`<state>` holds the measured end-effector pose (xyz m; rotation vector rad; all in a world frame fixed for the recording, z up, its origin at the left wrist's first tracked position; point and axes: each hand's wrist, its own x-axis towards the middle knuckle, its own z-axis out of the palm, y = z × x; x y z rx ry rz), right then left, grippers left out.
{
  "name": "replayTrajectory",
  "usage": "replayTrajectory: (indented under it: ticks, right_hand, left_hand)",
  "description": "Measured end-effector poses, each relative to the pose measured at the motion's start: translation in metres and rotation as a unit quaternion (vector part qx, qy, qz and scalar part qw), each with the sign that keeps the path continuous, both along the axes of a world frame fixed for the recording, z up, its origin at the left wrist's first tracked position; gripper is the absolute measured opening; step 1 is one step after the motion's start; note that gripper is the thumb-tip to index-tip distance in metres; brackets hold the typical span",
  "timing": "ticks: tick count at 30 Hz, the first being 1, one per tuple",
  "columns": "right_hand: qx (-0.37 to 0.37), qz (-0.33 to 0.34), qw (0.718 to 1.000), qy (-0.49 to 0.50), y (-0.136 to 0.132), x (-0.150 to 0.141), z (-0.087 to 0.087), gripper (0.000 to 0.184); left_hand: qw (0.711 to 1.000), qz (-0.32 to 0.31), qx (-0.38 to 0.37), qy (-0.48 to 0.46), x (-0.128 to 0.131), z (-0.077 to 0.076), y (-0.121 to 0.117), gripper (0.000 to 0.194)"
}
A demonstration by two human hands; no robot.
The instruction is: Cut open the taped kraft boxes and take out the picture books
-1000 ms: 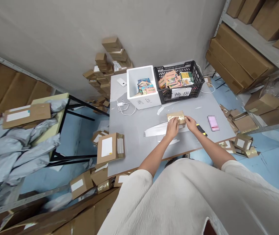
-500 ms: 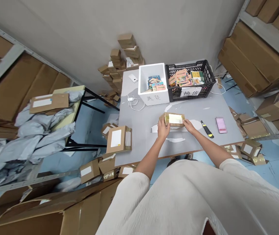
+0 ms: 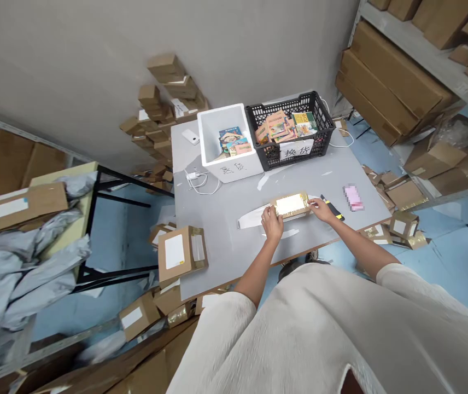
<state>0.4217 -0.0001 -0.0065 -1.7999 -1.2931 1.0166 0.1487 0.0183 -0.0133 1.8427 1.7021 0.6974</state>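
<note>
A small cardboard box (image 3: 292,205) with a white label on its upper face and yellowish tape rests near the front of the grey table (image 3: 234,205). My left hand (image 3: 273,223) grips its left end, fingers along the near corner. At the opposite end, my right hand (image 3: 320,209) pinches the right edge, its fingertips partly hidden. Just behind my right hand lies a black-and-yellow utility knife (image 3: 334,210), partly covered by it. A strip of white paper (image 3: 252,218) extends from beneath the box's left side.
A white foam box (image 3: 234,167) and black plastic crate (image 3: 328,141) with booklets stand at the back. A pink blurred item (image 3: 354,197) lies right. One carton (image 3: 180,254) sits on the left front corner. Stacked cartons (image 3: 164,104) and grey parcels (image 3: 45,273) surround the table.
The box has turned so its labelled face points more upward, and it sits lower on the table. My right hand has come closer to the knife. The whole view has shifted.
</note>
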Motion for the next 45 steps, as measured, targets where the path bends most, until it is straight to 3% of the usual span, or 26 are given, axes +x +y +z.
replayTrajectory:
  ticks: [5,10,14,19,23,28,31,34,37,40,45]
  right_hand:
    - [-0.053,-0.045,0.994,-0.088,-0.007,0.04,-0.018,0.034]
    - [-0.155,-0.046,0.958,-0.235,-0.02,0.077,-0.044,0.042]
    - [-0.196,-0.015,0.934,-0.298,-0.027,0.086,-0.059,0.049]
    - [-0.217,-0.007,0.922,-0.32,-0.033,0.088,-0.066,0.047]
    - [-0.208,-0.039,0.944,-0.254,-0.032,0.094,-0.065,0.043]
    - [-0.15,-0.15,0.977,-0.025,-0.003,0.097,-0.043,0.032]
    - [-0.091,-0.149,0.981,0.087,0.028,0.084,-0.015,0.033]
    - [-0.045,-0.047,0.996,0.061,0.055,0.059,0.017,0.037]
    - [0.026,0.114,0.993,-0.013,0.067,0.03,0.044,0.042]
    - [0.044,0.257,0.96,-0.104,0.069,0.005,0.063,0.034]
    - [0.008,0.352,0.904,-0.242,0.07,-0.025,0.083,0.023]
  left_hand:
    - [0.993,-0.099,0.018,0.066,0.009,0.015,-0.011,0.042]
    - [0.987,-0.129,0.011,0.094,0.008,0.016,-0.023,0.056]
    - [0.986,-0.14,0.001,0.085,0.005,0.013,-0.027,0.062]
    - [0.988,-0.134,-0.004,0.076,0.006,0.012,-0.028,0.064]
    - [0.989,-0.128,-0.008,0.076,0.007,0.012,-0.028,0.067]
    - [0.989,-0.13,-0.009,0.064,0.008,0.012,-0.028,0.067]
    - [0.99,-0.132,-0.007,0.052,0.008,0.011,-0.029,0.066]
    - [0.989,-0.141,0.001,0.044,0.008,0.009,-0.029,0.066]
    - [0.988,-0.152,0.013,0.039,0.007,0.005,-0.03,0.068]
    - [0.987,-0.156,0.023,0.033,0.005,0.001,-0.03,0.07]
    - [0.984,-0.172,0.045,0.022,0.002,-0.006,-0.03,0.075]
